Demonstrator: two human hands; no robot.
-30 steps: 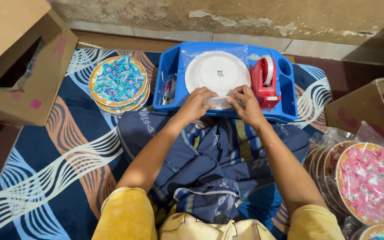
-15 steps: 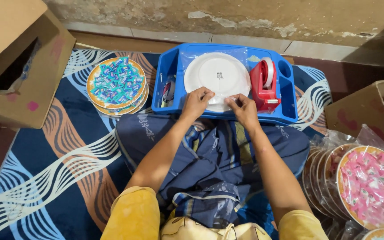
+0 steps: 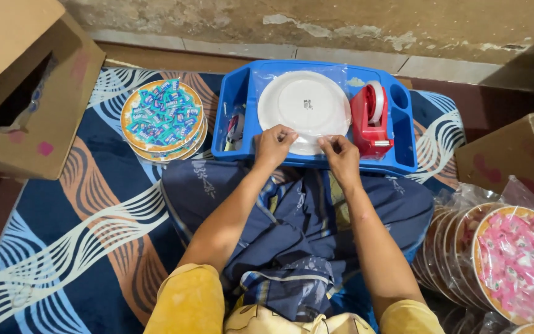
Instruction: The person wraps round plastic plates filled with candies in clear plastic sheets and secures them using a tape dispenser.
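Both hands drawn slightly apart, left hand (image 3: 274, 143), right hand (image 3: 341, 154) pinching plate (image 3: 304, 102) wrap (clear).

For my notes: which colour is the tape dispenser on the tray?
Red, seen in the head view: the tape dispenser stands right of the white plate.

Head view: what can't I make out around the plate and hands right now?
- Near rim of the white plate: covered by the left hand and right hand.
- What the fingertips pinch: too small; probably the clear wrap over the plate.
- Items in the blue tray's left slot: too small to identify.
- Inside of the cardboard box on the left: dark, cut off by the frame edge.
- Pink plates on the right: cut off by the frame edge.
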